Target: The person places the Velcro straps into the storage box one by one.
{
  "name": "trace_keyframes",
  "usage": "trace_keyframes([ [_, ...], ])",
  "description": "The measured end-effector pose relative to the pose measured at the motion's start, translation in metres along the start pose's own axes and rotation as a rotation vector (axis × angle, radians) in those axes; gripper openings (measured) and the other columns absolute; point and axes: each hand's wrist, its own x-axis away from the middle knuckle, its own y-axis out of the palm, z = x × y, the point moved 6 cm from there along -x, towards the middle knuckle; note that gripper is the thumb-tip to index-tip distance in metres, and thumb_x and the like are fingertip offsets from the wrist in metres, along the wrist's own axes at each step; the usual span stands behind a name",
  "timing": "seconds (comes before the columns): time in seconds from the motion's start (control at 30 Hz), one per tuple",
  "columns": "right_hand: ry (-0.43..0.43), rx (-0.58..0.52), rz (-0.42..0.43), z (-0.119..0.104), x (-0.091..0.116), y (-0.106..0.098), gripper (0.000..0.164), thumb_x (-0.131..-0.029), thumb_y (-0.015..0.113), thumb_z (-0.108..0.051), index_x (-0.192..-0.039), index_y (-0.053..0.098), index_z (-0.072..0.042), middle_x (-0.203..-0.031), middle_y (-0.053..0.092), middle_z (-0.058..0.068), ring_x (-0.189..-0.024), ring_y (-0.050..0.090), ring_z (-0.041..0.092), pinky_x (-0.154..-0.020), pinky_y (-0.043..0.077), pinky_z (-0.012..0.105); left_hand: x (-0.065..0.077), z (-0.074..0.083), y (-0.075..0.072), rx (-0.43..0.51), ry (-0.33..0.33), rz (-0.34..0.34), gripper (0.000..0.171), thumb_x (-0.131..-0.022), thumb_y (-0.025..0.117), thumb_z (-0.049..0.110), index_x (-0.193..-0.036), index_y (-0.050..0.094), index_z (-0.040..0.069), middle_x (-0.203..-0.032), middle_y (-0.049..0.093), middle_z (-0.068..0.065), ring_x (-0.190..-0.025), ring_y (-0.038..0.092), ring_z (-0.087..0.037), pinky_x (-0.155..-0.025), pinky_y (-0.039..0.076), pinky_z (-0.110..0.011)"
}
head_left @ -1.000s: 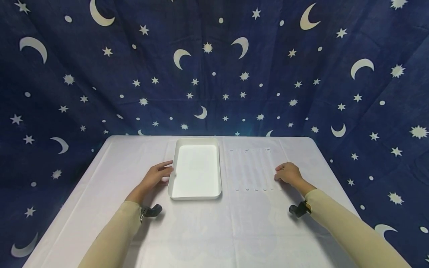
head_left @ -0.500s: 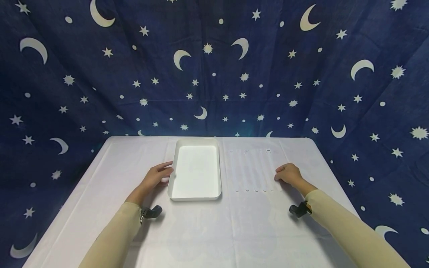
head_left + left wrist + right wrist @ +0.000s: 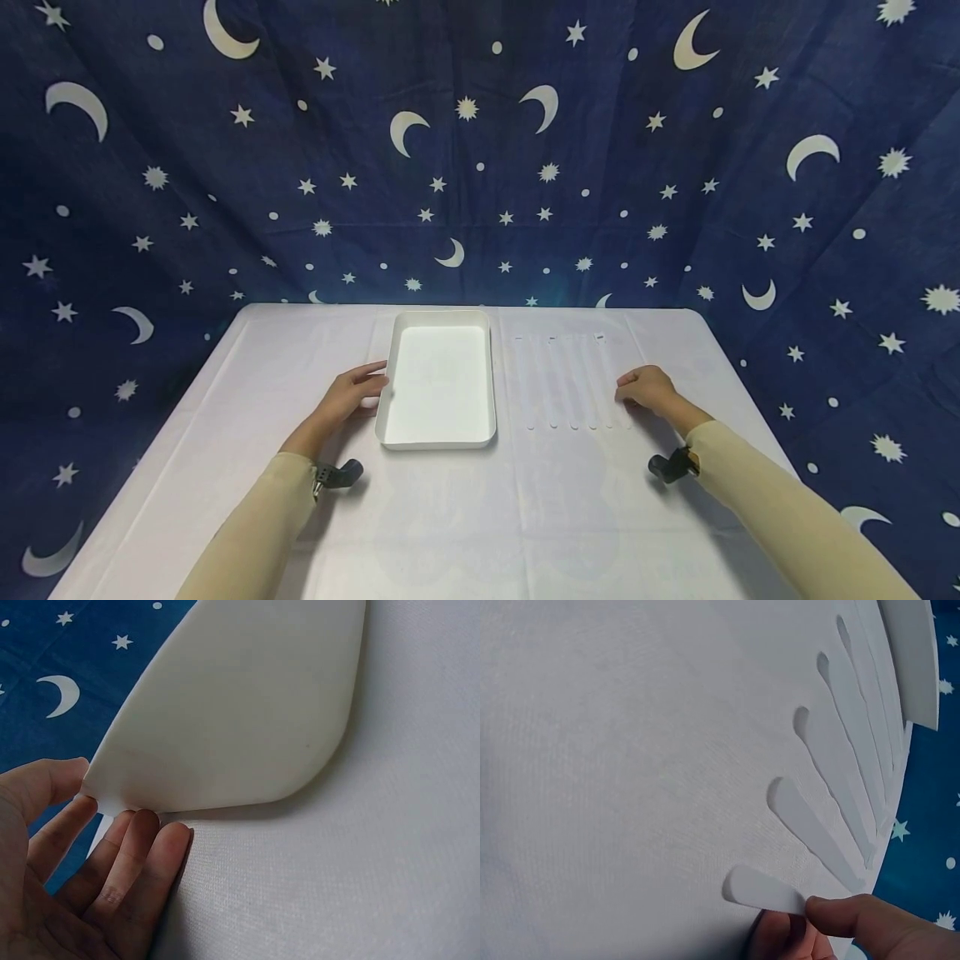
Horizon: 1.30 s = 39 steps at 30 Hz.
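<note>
A shallow white rectangular tray [image 3: 435,383] lies on the table, left of centre. My left hand [image 3: 352,393] is at its left side; in the left wrist view the fairly straight fingers [image 3: 169,851] touch the outer wall of the tray [image 3: 240,705]. Right of the tray, several slim white sticks [image 3: 810,757] with wider rounded near ends lie in a row. At the row's right end my right hand [image 3: 647,389] pinches the outermost white stick [image 3: 761,889], thumb on top and fingers beneath. The hand hides its far part. What kind of sticks they are is unclear.
A white cloth covers the table [image 3: 450,525]. Behind it hangs a dark blue curtain [image 3: 480,167] with moons and stars. Small dark marks show at the far ends of some sticks. A black camera mount [image 3: 339,475] sits on the left wrist, another [image 3: 670,467] on the right.
</note>
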Motion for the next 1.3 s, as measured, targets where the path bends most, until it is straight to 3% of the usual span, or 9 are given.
trace_keyframes([
  [0.53, 0.129, -0.321, -0.187, 0.0089, -0.0052, -0.0032, 0.042, -0.086, 0.064, 0.002, -0.126, 0.053, 0.011, -0.072, 0.061, 0.001, -0.062, 0.060, 0.009, -0.062, 0.061, 0.023, 0.0009, 0.0006, -0.0008, 0.058, 0.004, -0.031, 0.058, -0.100, 0.056, 0.031, -0.152, 0.038, 0.013, -0.148, 0.045, -0.022, -0.128, 0.052, -0.040, -0.083, 0.061, -0.035],
  [1.3, 0.195, -0.534, -0.313, 0.0087, -0.0018, -0.0054, 0.043, -0.088, 0.062, 0.003, -0.129, 0.051, 0.005, -0.074, 0.062, 0.000, -0.067, 0.063, 0.008, -0.073, 0.063, 0.026, 0.0002, -0.0024, -0.0005, 0.050, 0.003, -0.016, 0.057, -0.099, 0.056, 0.030, -0.151, 0.039, 0.013, -0.146, 0.047, -0.022, -0.127, 0.053, -0.039, -0.084, 0.061, -0.034],
])
